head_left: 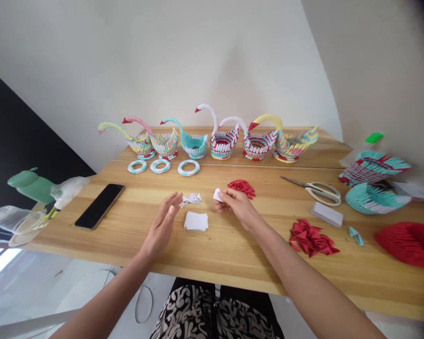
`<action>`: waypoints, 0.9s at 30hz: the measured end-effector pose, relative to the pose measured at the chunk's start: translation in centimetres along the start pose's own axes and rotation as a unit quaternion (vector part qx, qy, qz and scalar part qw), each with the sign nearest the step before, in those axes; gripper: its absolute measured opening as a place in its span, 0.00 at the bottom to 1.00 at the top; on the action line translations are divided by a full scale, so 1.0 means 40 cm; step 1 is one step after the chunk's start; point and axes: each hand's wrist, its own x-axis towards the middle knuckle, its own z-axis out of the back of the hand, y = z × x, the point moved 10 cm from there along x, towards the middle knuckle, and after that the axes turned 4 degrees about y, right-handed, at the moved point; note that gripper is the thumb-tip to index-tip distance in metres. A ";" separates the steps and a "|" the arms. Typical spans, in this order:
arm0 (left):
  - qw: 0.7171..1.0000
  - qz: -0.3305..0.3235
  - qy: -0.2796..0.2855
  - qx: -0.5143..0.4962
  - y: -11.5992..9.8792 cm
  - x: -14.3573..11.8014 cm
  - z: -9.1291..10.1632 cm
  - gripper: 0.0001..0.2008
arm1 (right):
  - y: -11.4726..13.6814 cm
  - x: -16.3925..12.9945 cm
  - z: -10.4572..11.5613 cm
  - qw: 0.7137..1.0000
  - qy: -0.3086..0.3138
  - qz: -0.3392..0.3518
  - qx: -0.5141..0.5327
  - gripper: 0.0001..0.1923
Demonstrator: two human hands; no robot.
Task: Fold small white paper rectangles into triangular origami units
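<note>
Between the thumb and fingers of my right hand is a small white piece of folded paper, held just above the table. My left hand is raised with its fingers stretched out and holds nothing. Beyond its fingertips lies a small pile of folded white paper pieces. A stack of flat white paper slips rests on the table between my hands. Close behind my right hand sits a heap of red folded paper pieces.
Several folded-paper swans line the back, with paper rings before them. A phone lies left. On the right are scissors, a white paper block, more red pieces, a teal paper body and a red one.
</note>
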 end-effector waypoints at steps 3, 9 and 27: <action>0.995 0.045 -0.041 -0.078 0.033 -0.039 0.001 0.27 | 0.001 -0.020 -0.037 0.997 0.061 -0.036 -0.027 0.15; 0.997 0.043 -0.027 -0.056 0.039 -0.095 -0.045 0.28 | 0.007 -0.075 -0.088 0.963 0.127 0.008 -0.239 0.11; 0.881 -0.197 0.144 0.406 -0.087 -0.010 -0.113 0.22 | 0.074 -0.079 -0.005 0.978 0.059 0.041 -0.198 0.14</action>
